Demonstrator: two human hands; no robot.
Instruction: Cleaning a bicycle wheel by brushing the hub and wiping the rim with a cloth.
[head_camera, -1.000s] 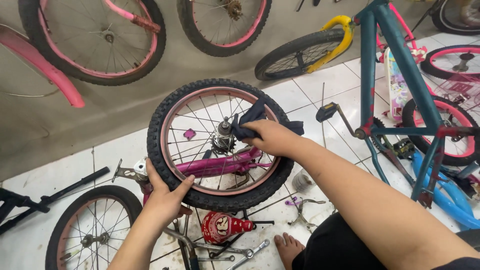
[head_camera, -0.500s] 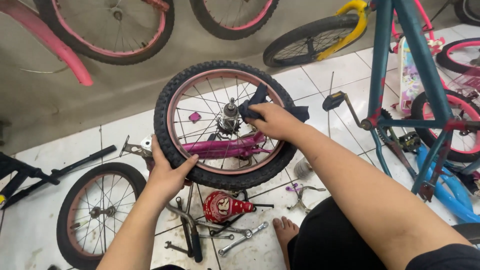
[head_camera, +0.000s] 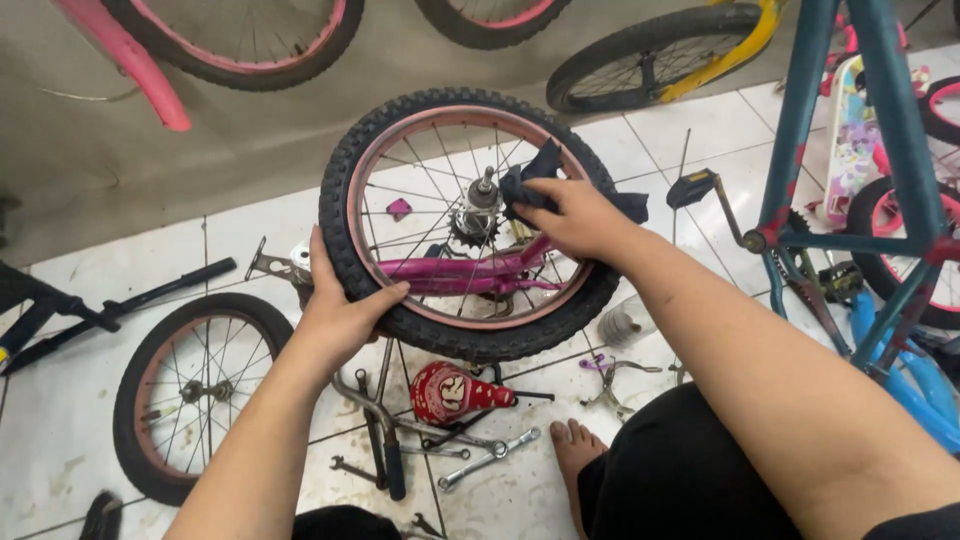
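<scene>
A small bicycle wheel (head_camera: 452, 112) with a black knobby tyre and pink rim is held up over the tiled floor. My left hand (head_camera: 340, 310) grips its tyre at the lower left. My right hand (head_camera: 572, 218) presses a dark cloth (head_camera: 535, 172) against the spokes beside the hub and sprocket (head_camera: 478, 212). A magenta frame part (head_camera: 470, 272) shows through the spokes behind the wheel.
A second wheel (head_camera: 195, 390) lies flat at the lower left. Wrenches (head_camera: 490, 458), a red part (head_camera: 452, 392) and a brake arm (head_camera: 612, 385) are scattered below. A teal bike frame (head_camera: 850, 180) stands at right; my bare foot (head_camera: 575, 450) rests on the floor.
The view has shifted a little. The wheel and both hands stay in nearly the same grip, with the cloth hand still at the hub.
</scene>
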